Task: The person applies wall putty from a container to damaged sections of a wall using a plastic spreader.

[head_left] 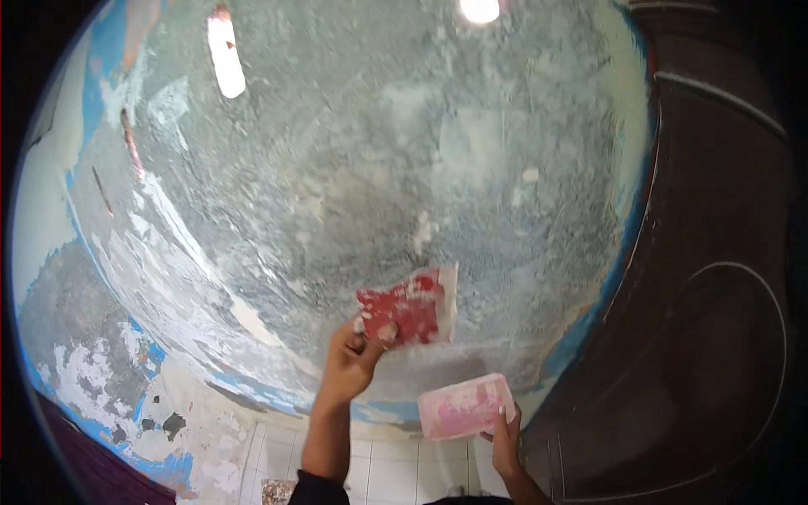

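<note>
Patchy grey wall (353, 151), red spreader (412, 316) and pink tray (465, 408) before it, one in each hand.
From my remote post I read the wall first: mottled grey with white smears, blue and cream along its margins. Dark brown panel (707, 210) stands right of the wall; pale tiled floor (383, 471) lies below it. Spreader, streaked white, is up against or just in front of the wall's lower middle; I cannot tell whether its pale edge touches. Tray, white residue inside, is in front of the wall's bottom edge, lower and further right. Left hand (352, 362), before the wall's lower part, pinches the spreader, thumb on its face. Right hand (505, 442), by the wall's foot, grips the tray's right end, thumb over the rim.
</note>
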